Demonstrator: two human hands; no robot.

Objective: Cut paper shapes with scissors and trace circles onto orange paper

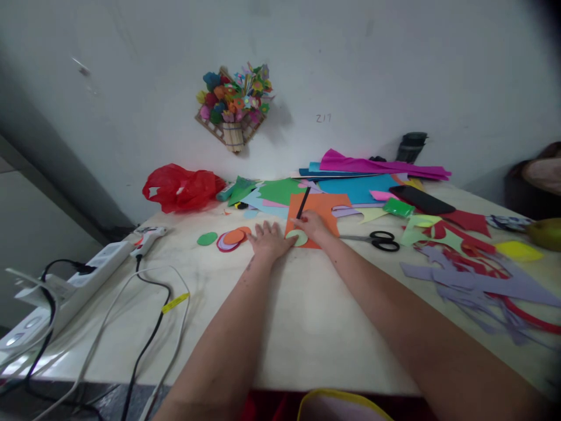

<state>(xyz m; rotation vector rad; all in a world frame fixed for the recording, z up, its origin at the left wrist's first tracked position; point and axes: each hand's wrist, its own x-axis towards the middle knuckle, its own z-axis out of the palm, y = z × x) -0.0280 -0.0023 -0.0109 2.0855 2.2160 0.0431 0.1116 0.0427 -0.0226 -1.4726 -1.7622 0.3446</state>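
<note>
The right hand's fingers grip a slim black stick (302, 203) over the flat orange sheet (318, 204), beside a pale-green disc (297, 237) at its near left corner. The left hand (268, 241) lies with fingers spread, seemingly pressing that disc's edge.

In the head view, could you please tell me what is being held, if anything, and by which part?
The right hand holds a black stick near its lower end; the left hand lies flat, gripping nothing.
</note>
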